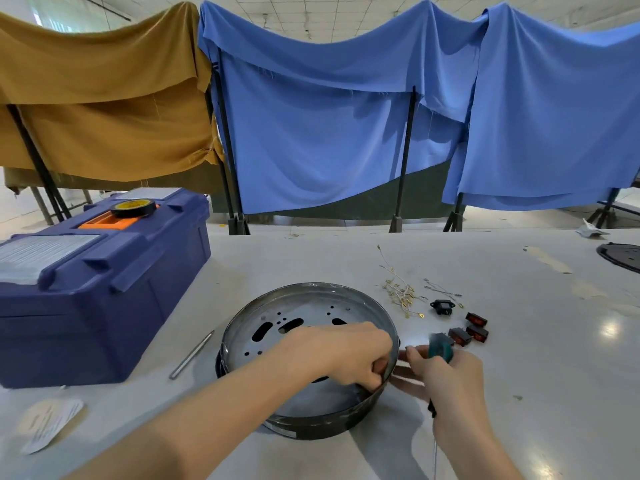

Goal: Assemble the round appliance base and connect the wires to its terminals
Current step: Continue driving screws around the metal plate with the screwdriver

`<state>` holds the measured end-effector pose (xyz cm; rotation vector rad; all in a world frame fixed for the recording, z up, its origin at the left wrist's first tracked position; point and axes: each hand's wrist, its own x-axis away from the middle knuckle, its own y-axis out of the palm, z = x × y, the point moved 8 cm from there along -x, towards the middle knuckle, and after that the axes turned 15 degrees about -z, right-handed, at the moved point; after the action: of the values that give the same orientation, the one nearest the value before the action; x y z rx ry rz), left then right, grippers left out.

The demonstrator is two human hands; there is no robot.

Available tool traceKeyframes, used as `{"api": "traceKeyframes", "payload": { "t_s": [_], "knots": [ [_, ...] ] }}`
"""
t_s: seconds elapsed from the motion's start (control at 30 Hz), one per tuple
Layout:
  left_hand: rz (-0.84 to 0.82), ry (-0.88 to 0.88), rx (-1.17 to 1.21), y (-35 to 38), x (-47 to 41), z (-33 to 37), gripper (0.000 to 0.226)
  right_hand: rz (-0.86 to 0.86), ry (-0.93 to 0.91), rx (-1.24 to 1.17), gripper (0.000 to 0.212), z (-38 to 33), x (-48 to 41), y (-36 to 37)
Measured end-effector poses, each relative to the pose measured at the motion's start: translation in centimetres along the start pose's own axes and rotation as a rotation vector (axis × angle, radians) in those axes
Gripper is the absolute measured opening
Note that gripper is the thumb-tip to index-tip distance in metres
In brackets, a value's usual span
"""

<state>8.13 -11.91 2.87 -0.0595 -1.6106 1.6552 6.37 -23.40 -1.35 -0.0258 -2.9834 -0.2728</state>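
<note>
The round metal appliance base [298, 313] lies on the white table in front of me, open side up, with holes and slots in its floor. My left hand [349, 355] reaches inside it and pinches something small against the inner right wall; what it holds is hidden. Just outside that wall, my right hand [446, 379] grips a green-handled screwdriver [440, 349], its fingers touching the base's outer rim. A loose bundle of pale wires with ring terminals [401, 292] lies beyond the base.
A blue toolbox [86, 289] with a tape roll [133, 207] on top stands at the left. A metal rod [192, 355] lies beside the base. A black socket [442, 306] and red rocker switches [472, 329] sit to the right. A dark disc [621, 256] lies at the far right edge.
</note>
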Motion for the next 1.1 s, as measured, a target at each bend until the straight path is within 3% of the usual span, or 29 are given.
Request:
{"api": "traceKeyframes", "payload": {
  "t_s": [0.2, 0.3, 0.43, 0.9, 1.1],
  "knots": [
    [-0.003, -0.017, -0.024, 0.0, 0.1, 0.0, 0.026, -0.116, -0.238, 0.403, 0.011, -4.2, -0.6, 0.4],
    [-0.009, -0.036, -0.042, -0.1, 0.1, 0.2, 0.038, -0.192, -0.278, 0.443, 0.010, -4.7, -0.7, 1.1],
    [-0.037, -0.040, -0.039, -0.4, -0.1, 0.6, 0.036, -0.248, -0.272, 0.508, 0.010, -4.0, -1.3, 2.1],
    [-0.117, -0.024, -0.243, -0.7, 0.2, 2.2, 0.038, -0.290, -0.238, 0.423, 0.008, -3.3, -2.2, 1.6],
    [-0.077, 0.010, -0.294, 0.1, 0.7, 2.1, 0.003, -0.309, -0.193, 0.342, 0.006, -3.1, -2.2, 1.5]
  ]
}}
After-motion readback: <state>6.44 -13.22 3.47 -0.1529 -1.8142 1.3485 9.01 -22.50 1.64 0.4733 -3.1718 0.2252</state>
